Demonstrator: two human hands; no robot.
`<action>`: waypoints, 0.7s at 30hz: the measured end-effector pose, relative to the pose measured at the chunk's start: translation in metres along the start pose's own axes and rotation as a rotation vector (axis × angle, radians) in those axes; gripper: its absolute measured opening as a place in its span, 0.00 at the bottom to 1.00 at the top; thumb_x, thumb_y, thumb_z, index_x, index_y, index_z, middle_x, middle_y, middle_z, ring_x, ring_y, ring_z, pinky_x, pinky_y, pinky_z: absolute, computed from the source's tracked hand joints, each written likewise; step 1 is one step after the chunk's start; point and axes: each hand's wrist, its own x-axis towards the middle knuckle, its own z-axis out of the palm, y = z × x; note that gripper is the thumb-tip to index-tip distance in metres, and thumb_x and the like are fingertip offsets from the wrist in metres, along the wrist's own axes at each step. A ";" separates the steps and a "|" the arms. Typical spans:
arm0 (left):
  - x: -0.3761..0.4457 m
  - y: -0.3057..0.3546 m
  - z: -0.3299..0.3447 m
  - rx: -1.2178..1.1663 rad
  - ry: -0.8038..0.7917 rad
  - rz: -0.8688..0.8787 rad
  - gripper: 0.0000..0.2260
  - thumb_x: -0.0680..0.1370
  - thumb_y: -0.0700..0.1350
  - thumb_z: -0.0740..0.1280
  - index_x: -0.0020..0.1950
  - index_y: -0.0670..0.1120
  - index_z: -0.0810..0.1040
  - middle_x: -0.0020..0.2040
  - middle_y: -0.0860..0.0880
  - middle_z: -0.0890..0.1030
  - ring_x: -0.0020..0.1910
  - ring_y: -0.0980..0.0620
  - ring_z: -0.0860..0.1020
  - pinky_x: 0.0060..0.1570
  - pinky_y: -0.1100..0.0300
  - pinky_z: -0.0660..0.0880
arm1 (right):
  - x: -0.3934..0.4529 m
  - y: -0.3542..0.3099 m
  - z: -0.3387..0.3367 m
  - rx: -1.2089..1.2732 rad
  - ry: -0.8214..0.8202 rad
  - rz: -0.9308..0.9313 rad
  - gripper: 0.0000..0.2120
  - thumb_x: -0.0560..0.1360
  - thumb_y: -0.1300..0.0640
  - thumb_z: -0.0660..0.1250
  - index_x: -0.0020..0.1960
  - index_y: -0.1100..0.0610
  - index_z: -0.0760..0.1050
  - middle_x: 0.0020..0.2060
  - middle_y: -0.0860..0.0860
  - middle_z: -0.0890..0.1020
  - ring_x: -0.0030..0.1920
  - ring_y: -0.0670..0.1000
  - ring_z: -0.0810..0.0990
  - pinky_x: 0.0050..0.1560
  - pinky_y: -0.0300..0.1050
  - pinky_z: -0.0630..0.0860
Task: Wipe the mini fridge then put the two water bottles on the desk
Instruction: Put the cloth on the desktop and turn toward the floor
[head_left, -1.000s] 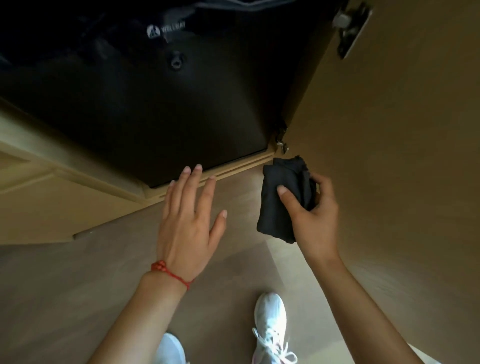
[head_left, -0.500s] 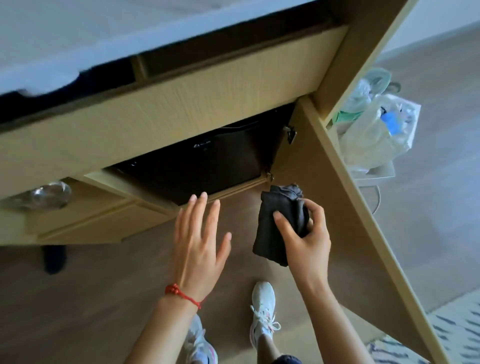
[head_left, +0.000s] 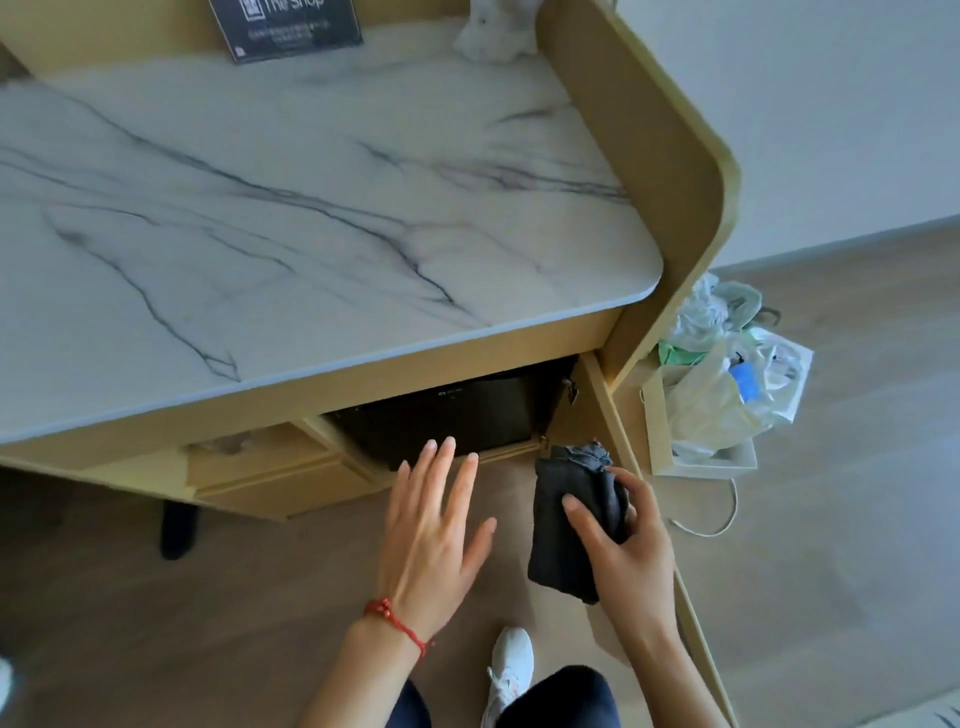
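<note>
The mini fridge sits in the open cabinet under the desk, just beyond the fingertips of the left hand and up-left of the right hand; only its dark, flat, matte front shows, with a small pale logo near the top edge; whether the left fingertips touch it I cannot tell. No water bottle can be made out in this view.

The left grip is open; the fingers are straight and a little spread, the palm faces down and it holds nothing; a thin red string bracelet goes around the wrist. The right grip is closed around a dark grey cloth; the thumb lies across the front of the cloth and the other fingers curl behind it; the cloth is folded, soft and wrinkled, with its top bunched above the hand and its lower part hanging below.

The desk has a smooth white marble-look top with thin grey veins and a rounded corner; its frame and the open cabinet door, just right of the right hand, are of pale wood. To the right of the right hand, well apart, a box with crumpled plastic bags stands on the wood floor. Below the hands shows a white sneaker.
</note>
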 end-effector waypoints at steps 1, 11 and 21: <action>0.002 0.000 -0.009 -0.010 0.000 -0.031 0.24 0.76 0.54 0.55 0.66 0.41 0.71 0.67 0.38 0.72 0.67 0.40 0.68 0.63 0.39 0.63 | -0.001 -0.008 -0.004 0.002 -0.003 -0.006 0.18 0.68 0.52 0.73 0.50 0.35 0.70 0.49 0.44 0.79 0.46 0.47 0.80 0.39 0.49 0.82; 0.026 -0.022 -0.079 -0.014 0.062 -0.080 0.26 0.76 0.55 0.54 0.65 0.39 0.71 0.66 0.36 0.72 0.66 0.37 0.69 0.61 0.37 0.68 | 0.024 -0.076 0.005 0.044 -0.006 -0.069 0.17 0.70 0.54 0.72 0.55 0.46 0.70 0.48 0.49 0.79 0.44 0.48 0.81 0.32 0.35 0.76; 0.097 -0.090 -0.112 0.022 0.088 0.058 0.24 0.75 0.53 0.56 0.65 0.39 0.72 0.66 0.36 0.72 0.65 0.37 0.70 0.61 0.39 0.67 | 0.078 -0.136 0.067 0.016 0.052 -0.156 0.16 0.70 0.54 0.72 0.55 0.48 0.72 0.48 0.49 0.79 0.43 0.43 0.80 0.34 0.35 0.77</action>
